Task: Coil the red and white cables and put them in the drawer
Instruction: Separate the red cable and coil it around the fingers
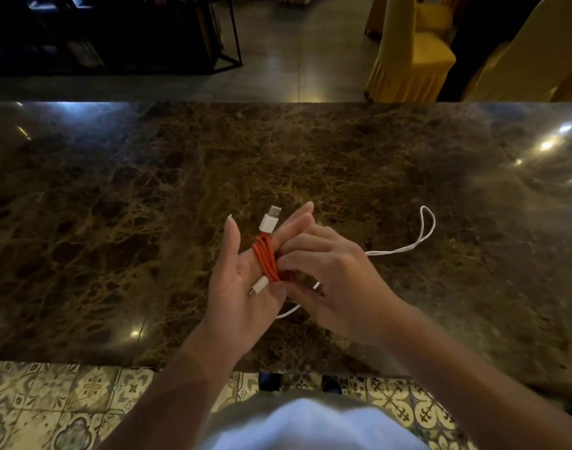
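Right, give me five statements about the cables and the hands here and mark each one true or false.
1. The red cable is wound in loops around fingers of the left hand. True.
2. The white cable is already coiled in a neat bundle. False: it trails loose across the marble table, with one open loop at its far end.
3. The right hand pinches at the red bundle. True.
4. Both cables lie inside an open drawer. False: no drawer shows in this view.
5. A white USB plug sticks up above the red loops. True.
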Motion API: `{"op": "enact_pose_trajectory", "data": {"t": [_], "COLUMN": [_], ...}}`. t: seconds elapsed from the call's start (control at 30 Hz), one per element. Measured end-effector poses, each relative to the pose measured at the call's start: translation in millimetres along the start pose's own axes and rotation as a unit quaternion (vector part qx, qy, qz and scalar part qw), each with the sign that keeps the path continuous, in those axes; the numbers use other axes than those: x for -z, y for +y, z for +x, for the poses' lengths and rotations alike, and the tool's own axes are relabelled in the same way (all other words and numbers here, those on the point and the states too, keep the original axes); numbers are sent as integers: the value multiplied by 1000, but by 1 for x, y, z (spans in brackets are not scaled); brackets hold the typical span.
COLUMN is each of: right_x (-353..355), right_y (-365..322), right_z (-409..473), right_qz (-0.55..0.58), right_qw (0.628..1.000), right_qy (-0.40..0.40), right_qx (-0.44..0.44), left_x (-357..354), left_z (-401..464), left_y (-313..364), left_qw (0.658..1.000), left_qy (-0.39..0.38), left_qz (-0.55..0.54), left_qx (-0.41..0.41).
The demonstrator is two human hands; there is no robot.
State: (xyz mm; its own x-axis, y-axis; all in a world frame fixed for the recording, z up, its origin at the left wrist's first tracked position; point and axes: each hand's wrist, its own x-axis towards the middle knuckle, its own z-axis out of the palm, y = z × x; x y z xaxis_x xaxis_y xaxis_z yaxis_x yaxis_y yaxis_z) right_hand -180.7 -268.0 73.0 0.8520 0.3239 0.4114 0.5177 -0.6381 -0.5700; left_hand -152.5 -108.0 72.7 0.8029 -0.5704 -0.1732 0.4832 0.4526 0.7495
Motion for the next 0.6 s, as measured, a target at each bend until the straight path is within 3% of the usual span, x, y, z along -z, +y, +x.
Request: {"op": "enact_pose_trajectory", "data": {"t": [0.17,0.27,0.37,0.43,0.5,0.6], "right_x": [-5,4,26,43,48,28], "right_y": [3,0,8,26,42,50], "right_z": [-8,-10,-8,0,13,16], "right_qz": [-92,-120,13,162,333,425], "right_qw": [995,991,996,974,907,825], "right_qy": [-6,-30,7,17,-98,-295], "right_qx": [-49,-45,-83,-159,-237,-226], "left_x": [9,9,20,20,15,10], "left_z": [2,-2,-4,-5,-7,-7], "left_y": [-8,-6,-11,-16,-24,-39], "left_qw": [1000,995,984,981,978,972], "left_qy": [11,-30,-55,-88,-131,-188], "left_qz": [-11,-77,-147,-148,-134,-110], "left_qx": [25,53,86,89,88,90]}}
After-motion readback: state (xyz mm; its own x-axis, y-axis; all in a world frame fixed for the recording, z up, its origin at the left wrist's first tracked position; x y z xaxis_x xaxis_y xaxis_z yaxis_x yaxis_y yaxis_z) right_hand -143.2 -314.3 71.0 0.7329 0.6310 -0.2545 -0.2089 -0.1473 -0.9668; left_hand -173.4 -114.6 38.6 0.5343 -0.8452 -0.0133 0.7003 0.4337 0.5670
